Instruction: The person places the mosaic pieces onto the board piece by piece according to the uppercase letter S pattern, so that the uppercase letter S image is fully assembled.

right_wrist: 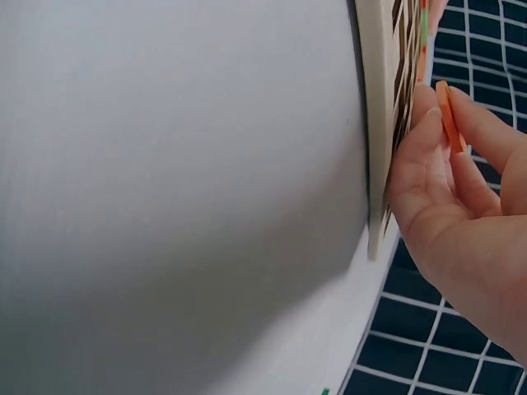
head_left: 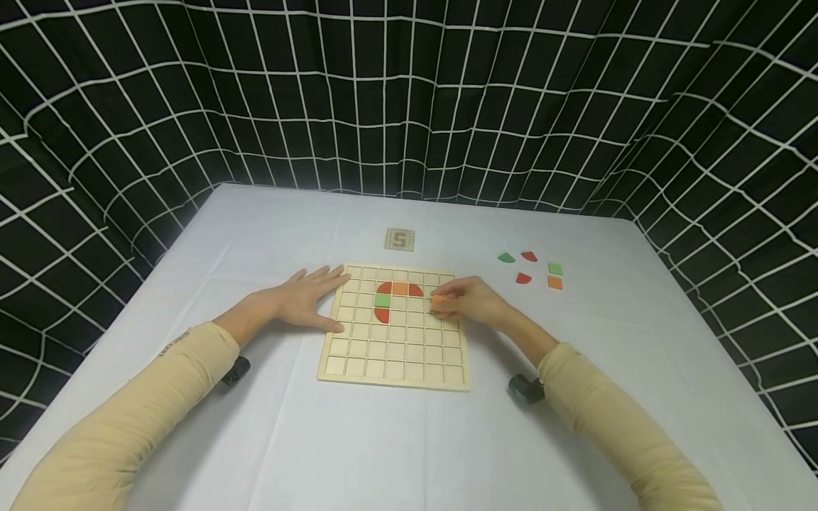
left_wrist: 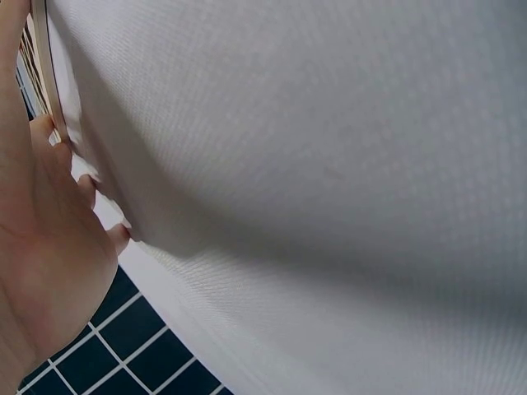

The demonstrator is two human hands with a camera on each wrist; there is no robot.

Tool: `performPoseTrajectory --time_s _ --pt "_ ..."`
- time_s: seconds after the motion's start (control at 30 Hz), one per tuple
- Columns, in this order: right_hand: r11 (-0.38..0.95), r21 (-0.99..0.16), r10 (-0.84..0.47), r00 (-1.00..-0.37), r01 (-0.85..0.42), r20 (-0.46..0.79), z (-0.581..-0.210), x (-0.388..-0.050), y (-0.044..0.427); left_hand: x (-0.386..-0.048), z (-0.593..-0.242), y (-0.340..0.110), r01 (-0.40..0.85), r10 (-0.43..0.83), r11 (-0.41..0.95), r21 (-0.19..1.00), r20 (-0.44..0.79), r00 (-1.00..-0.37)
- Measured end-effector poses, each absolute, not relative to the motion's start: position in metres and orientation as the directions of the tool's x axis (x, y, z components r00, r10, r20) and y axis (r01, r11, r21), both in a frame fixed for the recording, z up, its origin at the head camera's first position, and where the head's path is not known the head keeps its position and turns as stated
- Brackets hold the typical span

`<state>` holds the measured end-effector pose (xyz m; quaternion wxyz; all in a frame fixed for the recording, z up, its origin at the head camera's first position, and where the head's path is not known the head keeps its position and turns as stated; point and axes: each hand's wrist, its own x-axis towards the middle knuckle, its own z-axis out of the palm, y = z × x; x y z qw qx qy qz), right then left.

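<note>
A wooden grid board (head_left: 396, 355) lies on the white table. On it are an orange square tile (head_left: 400, 289), a green square tile (head_left: 382, 300) and several red quarter-round tiles, one red tile (head_left: 382, 315) lowest. My right hand (head_left: 476, 301) pinches another orange tile (head_left: 439, 301) over the board's right side; the right wrist view shows this orange tile (right_wrist: 449, 117) on edge between thumb and fingers. With fingers spread, my left hand (head_left: 305, 298) rests at the board's left edge. In the left wrist view the left hand (left_wrist: 58, 239) shows mostly its palm side.
A small card with an S pattern (head_left: 400, 239) lies behind the board. To the right are loose tiles: a green quarter-round (head_left: 506, 257), red quarter-rounds (head_left: 528, 256), a light green square (head_left: 555, 269) and an orange square (head_left: 554, 282). Black white-gridded cloth (head_left: 396, 106) surrounds the table.
</note>
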<state>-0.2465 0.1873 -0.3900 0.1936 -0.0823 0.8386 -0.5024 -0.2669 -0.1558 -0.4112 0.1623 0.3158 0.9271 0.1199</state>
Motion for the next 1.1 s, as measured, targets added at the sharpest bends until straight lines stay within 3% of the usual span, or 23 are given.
performPoseTrajectory --time_s 0.47,0.8,1.1 --pt "0.560 -0.812 -0.262 -0.894 0.165 -0.362 -0.385 -0.241 0.157 -0.266 -0.411 -0.155 0.542 0.621 0.773 0.329 -0.222 -0.751" --pt "0.504 -0.845 -0.359 -0.846 0.180 -0.394 -0.380 -0.238 0.140 -0.265 -0.411 -0.155 0.538 0.617 0.776 0.328 -0.220 -0.756" --pt "0.525 -0.822 -0.324 -0.841 0.221 -0.433 -0.380 -0.239 0.127 -0.265 -0.410 -0.156 0.545 0.622 0.772 0.327 -0.208 -0.755"
